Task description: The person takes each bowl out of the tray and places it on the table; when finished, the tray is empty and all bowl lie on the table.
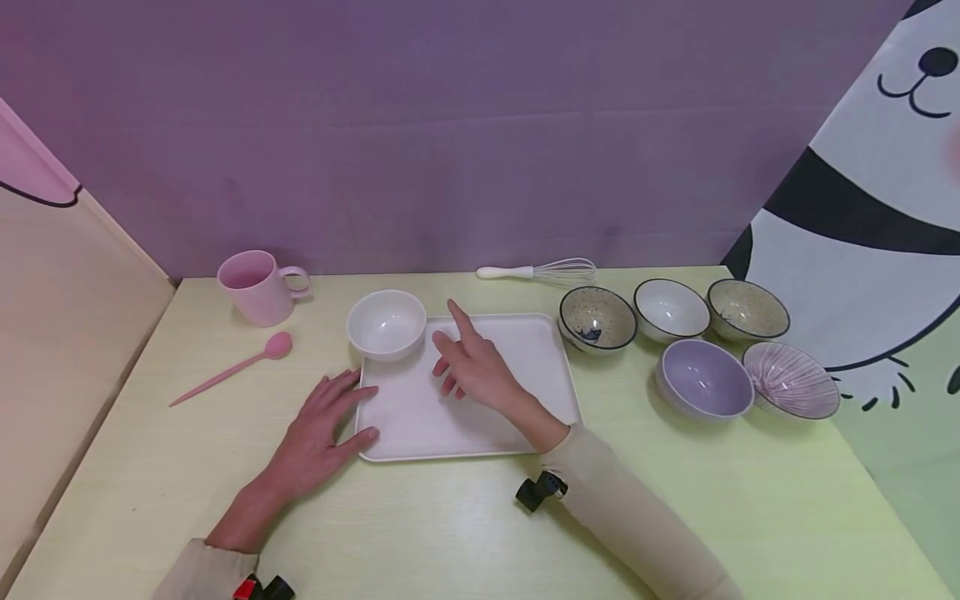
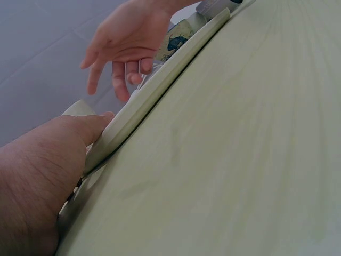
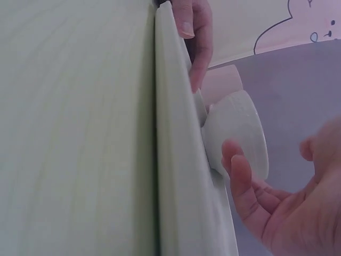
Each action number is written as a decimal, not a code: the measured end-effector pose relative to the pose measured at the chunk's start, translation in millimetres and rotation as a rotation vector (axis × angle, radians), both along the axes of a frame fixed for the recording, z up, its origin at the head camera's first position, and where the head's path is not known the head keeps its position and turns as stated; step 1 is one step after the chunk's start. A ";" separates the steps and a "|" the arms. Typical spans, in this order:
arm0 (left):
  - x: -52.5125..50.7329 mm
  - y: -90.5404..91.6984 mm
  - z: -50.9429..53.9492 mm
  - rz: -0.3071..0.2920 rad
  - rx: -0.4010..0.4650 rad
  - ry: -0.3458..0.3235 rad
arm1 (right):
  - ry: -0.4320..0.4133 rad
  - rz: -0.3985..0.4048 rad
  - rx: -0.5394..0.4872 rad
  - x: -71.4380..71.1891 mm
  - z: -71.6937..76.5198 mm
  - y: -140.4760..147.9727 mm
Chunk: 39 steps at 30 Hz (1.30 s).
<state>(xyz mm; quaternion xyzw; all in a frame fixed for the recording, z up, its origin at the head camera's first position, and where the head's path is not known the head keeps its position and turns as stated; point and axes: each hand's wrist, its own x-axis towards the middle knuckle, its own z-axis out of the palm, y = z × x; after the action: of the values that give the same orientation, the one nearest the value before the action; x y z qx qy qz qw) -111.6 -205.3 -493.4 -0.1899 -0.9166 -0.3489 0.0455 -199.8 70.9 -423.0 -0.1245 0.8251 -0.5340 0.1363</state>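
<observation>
A white rectangular tray lies on the table, and a plain white bowl stands at its back left corner. My left hand rests at the tray's left edge with its fingers spread and the thumb over the rim. Above the middle of the tray is my right hand, its index finger extended and the other fingers loosely bent, with nothing held. The right wrist view shows the right hand close beside the bowl; whether they touch, I cannot tell.
At the left are a pink mug and a pink spoon. A whisk lies at the back edge. On the right stand several bowls: a speckled one, a white one, a beige one, a purple one and a striped one.
</observation>
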 end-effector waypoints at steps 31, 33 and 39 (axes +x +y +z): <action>0.7 0.3 3.1 -0.005 0.009 -0.016 | -0.005 -0.056 -0.047 -19.7 -25.5 -30.7; 0.8 0.3 3.7 -0.004 0.010 -0.019 | -0.007 -0.052 -0.058 -20.5 -25.9 -32.5; 1.0 0.7 4.7 -0.002 0.012 -0.027 | -0.021 -0.050 -0.053 -16.6 -17.6 -38.7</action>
<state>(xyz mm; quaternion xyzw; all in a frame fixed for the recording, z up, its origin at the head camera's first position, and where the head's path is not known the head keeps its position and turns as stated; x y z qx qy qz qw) -110.5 -204.6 -488.7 -0.1857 -0.9149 -0.3568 0.0341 -216.4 32.1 -440.6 -0.1020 0.8119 -0.5604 0.1283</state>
